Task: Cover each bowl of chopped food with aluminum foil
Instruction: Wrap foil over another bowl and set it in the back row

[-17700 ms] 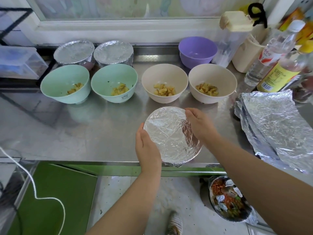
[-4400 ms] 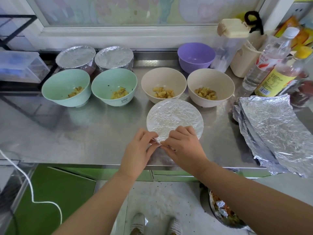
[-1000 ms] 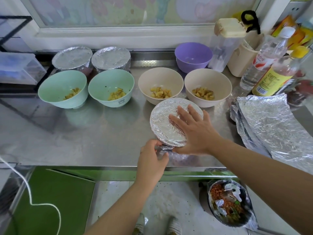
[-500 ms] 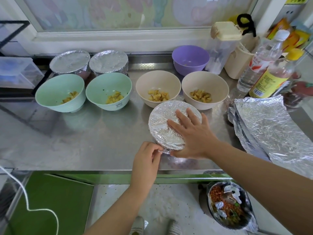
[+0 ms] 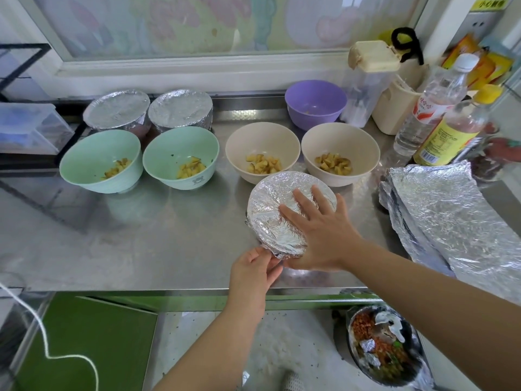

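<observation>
Well, right fingers [image 5: 304, 204] spread atop foil-covered bowl [image 5: 270, 206]; left fingers [image 5: 267, 261] pinch its near edge.

Bare forearms, left hand [image 5: 253, 273], right hand [image 5: 321, 235]; pale shoe [image 5: 291, 382], perhaps mesh.

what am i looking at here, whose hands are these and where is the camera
There is no machine here. These are a person's two bare hands, filmed by one wide-angle camera worn on their head, looking down at a steel counter. The right hand lies flat on top of a foil-covered bowl. The left hand pinches the foil at the bowl's near edge. Behind it stand four open bowls of chopped yellowish food: two green bowls and two beige bowls. Further back are two finished foil-topped bowls and a purple bowl. A stack of foil sheets lies on the right, near some bottles.
</observation>
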A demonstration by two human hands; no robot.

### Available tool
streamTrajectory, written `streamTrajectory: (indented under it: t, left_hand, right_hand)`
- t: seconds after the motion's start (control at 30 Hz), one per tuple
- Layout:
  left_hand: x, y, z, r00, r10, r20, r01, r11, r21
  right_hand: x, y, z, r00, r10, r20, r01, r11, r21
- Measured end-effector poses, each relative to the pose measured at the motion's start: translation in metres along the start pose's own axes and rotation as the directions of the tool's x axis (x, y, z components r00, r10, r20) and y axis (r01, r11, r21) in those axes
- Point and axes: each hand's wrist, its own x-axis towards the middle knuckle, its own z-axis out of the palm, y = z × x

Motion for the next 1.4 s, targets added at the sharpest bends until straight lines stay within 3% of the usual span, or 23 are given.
streamTrajectory:
  t: [0.1, 0.3, 0.4, 0.5, 0.6, 0.7, 0.97, 1.13, 1.4]
  left_hand:
    - [-0.004, 0.019, 0.001, 0.998, -0.055, 0.023, 0.054, 0.998, 0.019]
    - [0.008, 0.036, 0.003, 0.996, -0.082, 0.030, 0.072, 0.963, 0.258]
    - [0.012, 0.036, 0.001, 0.993, -0.115, 0.036, 0.103, 0.965, 0.242]
    - [0.015, 0.036, -0.002, 0.989, -0.128, 0.075, 0.110, 0.972, 0.209]
    - [0.015, 0.036, -0.001, 0.989, -0.114, 0.089, 0.093, 0.973, 0.211]
    - [0.016, 0.035, -0.001, 0.991, -0.112, 0.074, 0.092, 0.970, 0.227]
    - [0.012, 0.034, 0.002, 0.990, -0.129, 0.053, 0.113, 0.966, 0.231]
    - [0.017, 0.034, 0.001, 0.991, -0.125, 0.041, 0.111, 0.963, 0.247]
    - [0.014, 0.036, 0.002, 0.992, -0.102, 0.071, 0.080, 0.961, 0.264]
  right_hand:
    - [0.000, -0.001, 0.000, 1.000, 0.004, -0.001, -0.004, 1.000, 0.001]
    - [0.001, -0.003, -0.004, 0.999, 0.004, 0.035, -0.003, 1.000, -0.030]
    - [-0.001, -0.003, -0.005, 1.000, -0.010, 0.011, 0.010, 0.999, -0.042]
    - [-0.009, -0.013, 0.011, 0.973, -0.129, -0.193, 0.119, 0.991, -0.061]
    - [-0.012, -0.025, 0.035, 0.843, -0.264, -0.469, 0.239, 0.964, -0.113]
    - [-0.010, -0.030, 0.047, 0.770, -0.272, -0.577, 0.221, 0.962, -0.158]
    - [-0.006, -0.033, 0.048, 0.720, -0.262, -0.642, 0.153, 0.963, -0.221]
    - [-0.006, -0.033, 0.047, 0.775, -0.264, -0.574, 0.160, 0.961, -0.225]
    - [-0.008, -0.033, 0.040, 0.791, -0.203, -0.577, 0.133, 0.978, -0.163]
